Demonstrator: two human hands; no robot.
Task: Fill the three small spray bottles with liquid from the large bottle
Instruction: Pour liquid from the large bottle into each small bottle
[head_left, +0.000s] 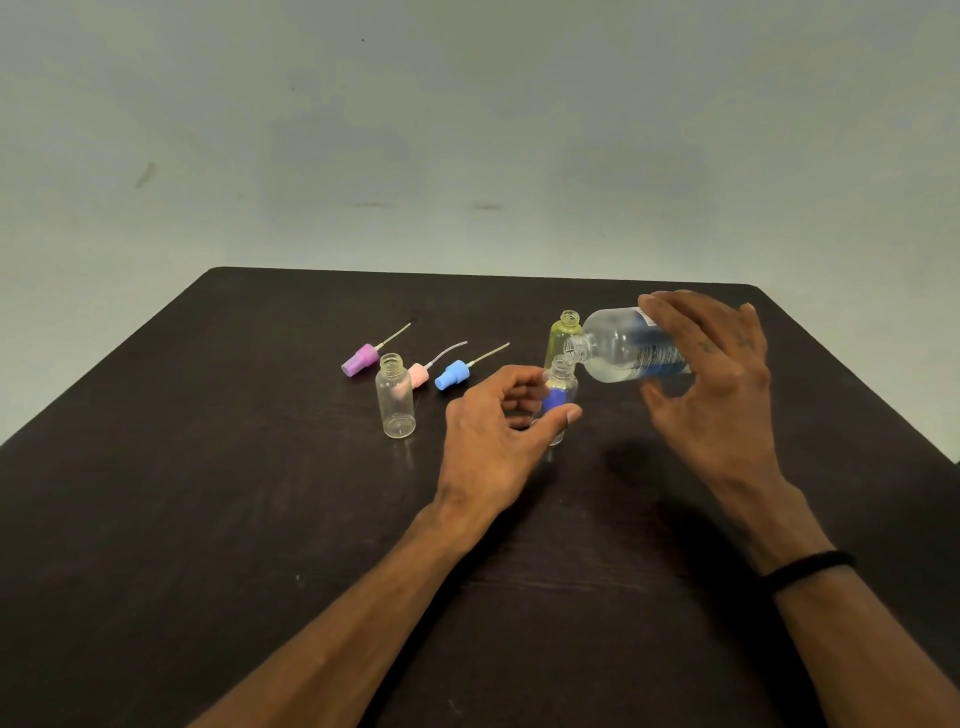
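Nearest the camera, two bare forearms reach over the dark desk (208, 467), the right one wearing a black wristband (810, 566). The left hand (498, 431) curls its grip around a small clear bottle (562, 387) standing upright on the desk, thumb in front and fingers behind. The right hand (711, 374) clamps its grip around the body of the large bottle (623, 348), tipped nearly level, its open neck just above the small bottle's mouth. A yellow-tinted small bottle (563, 338) stands open just behind, and a third clear bottle (397, 397) stands open to the left. Near it lie three spray tops: purple (359, 359), pink (418, 375) and blue (452, 374).

The small bottle looks light and easy to tip, so holding it low around the body seems wise. The large bottle appears thin-walled and partly full; a squeeze could surge liquid past the narrow mouth.
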